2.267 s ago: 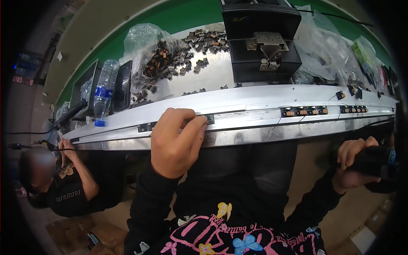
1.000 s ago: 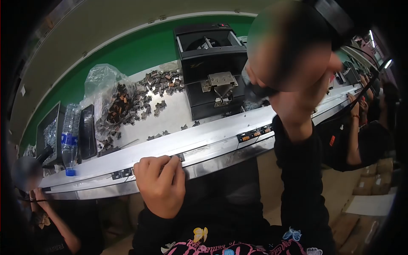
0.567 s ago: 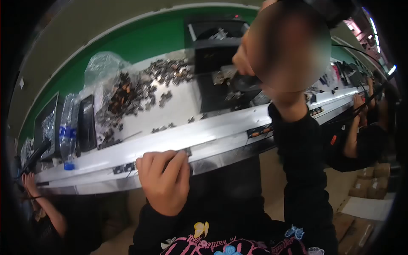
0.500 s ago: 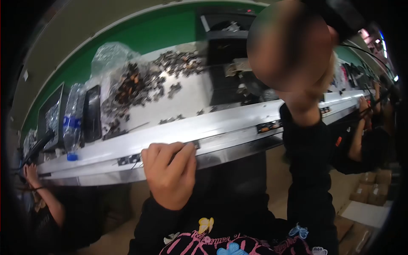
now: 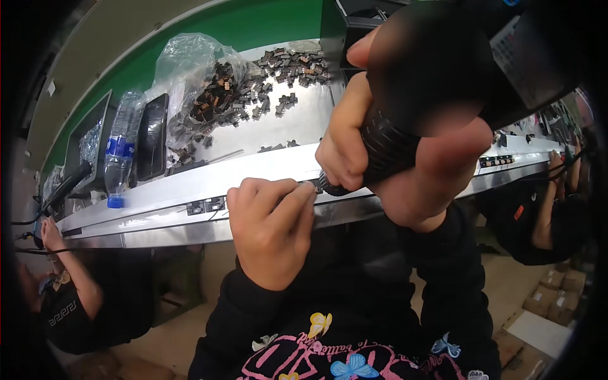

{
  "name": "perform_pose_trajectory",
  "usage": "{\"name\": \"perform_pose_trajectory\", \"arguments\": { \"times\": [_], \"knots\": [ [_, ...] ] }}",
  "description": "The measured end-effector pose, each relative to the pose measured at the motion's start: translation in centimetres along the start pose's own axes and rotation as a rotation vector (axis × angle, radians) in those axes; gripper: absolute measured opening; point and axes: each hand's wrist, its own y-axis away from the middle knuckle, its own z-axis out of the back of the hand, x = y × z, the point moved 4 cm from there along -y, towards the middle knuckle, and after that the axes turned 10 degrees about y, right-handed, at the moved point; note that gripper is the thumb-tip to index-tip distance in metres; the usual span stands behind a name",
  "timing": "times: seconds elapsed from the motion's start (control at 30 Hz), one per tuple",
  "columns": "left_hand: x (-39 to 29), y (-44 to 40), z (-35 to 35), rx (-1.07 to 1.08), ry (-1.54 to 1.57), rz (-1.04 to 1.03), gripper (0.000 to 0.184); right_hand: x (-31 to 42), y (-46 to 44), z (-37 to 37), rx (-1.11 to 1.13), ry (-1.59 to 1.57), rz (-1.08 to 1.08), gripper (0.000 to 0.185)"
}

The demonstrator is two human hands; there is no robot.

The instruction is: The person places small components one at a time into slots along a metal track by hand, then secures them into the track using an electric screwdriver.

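My left hand (image 5: pixel 269 231) rests on the long white rail (image 5: pixel 168 199), its fingers closed on a small dark part (image 5: pixel 315 185) lying in the channel. My right hand (image 5: pixel 405 164) is wrapped round a black power tool (image 5: pixel 392 142), held close to the camera; a round blur covers much of both. The tool's ribbed tip points down at the rail, right beside my left fingertips. Left of my left hand, small black components (image 5: pixel 206 206) sit in the channel. Farther right along the rail is a row of black and orange components (image 5: pixel 497 161).
Behind the rail lie loose metal parts (image 5: pixel 288 66), a clear plastic bag (image 5: pixel 190 60), a water bottle (image 5: pixel 120 152), a phone (image 5: pixel 152 136) and a tray (image 5: pixel 88 139). A black machine (image 5: pixel 342 31) stands behind the tool. Co-workers' arms show at left (image 5: pixel 82 278) and right (image 5: pixel 544 218).
My right hand has brought the black tool from the far right, up before the camera, then down to the rail near my left fingers. My left hand stays on the part.
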Motion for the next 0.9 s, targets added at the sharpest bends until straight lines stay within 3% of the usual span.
{"name": "perform_pose_trajectory", "arguments": {
  "times": [0.23,0.53,0.73,0.77,0.9],
  "knots": [
    [0.0,0.1,0.1,-0.004,0.001,0.002,0.022,0.4,0.6,-1.5,-0.249,0.382,-0.258,0.110],
    [-0.2,0.1,0.1,-0.034,0.017,-0.008,0.021,-0.3,0.9,-2.0,-0.230,0.197,-0.347,0.085],
    [-0.1,0.6,-0.2,-0.077,0.017,-0.057,0.018,-0.6,0.9,-2.5,-0.217,0.078,-0.339,0.070],
    [0.2,0.5,-0.4,-0.063,0.044,-0.052,0.018,-0.2,0.8,-3.4,-0.141,0.261,-0.119,0.067],
    [0.1,0.3,-0.1,-0.043,0.042,-0.076,0.019,-0.4,0.9,-3.5,-0.104,0.341,-0.112,0.063]
  ]
}}
